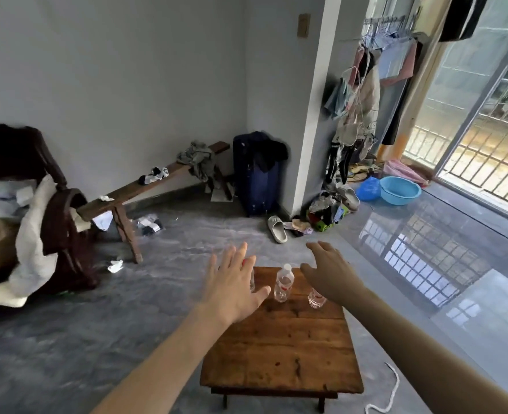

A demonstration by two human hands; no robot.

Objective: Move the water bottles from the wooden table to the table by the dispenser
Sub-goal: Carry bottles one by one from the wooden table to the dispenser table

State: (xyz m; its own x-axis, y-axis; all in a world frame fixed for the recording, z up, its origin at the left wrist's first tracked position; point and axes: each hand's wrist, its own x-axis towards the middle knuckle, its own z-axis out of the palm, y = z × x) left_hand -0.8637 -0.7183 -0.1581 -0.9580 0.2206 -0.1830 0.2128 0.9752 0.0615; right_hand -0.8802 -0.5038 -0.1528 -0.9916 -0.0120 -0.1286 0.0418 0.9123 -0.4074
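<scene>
Both forearms enter from the near edge and reach fwd over the wooden table (282, 354). Left hand (235, 285): fingers straight and spread, palm down, grasping nothing; it hovers over the table's far-left corner. Right hand (330, 276): fingers extended and relaxed, palm down, grasping nothing; it hovers over the far-right corner.

Task items, all upright at the far end of the table:
- Center bottle (283, 283): clear plastic w/ white cap and red label, fully visible between the 2 hands, apart from both.
- Right bottle (317, 298): only the lower part shows below the right hand; contact w/ the hand cannot be determined.
- Left bottle (252, 280): mostly hidden behind the left hand; a red spot shows near the fingers.

Surroundings: grey floor (67, 339); white cord (391, 392) on the floor near right of the table; long wooden bench (145, 189) w/ clothes at far left; dark blue suitcase (257, 174) against the far wall; blue basin (399, 189) at far right beside the sliding door (485, 130).
</scene>
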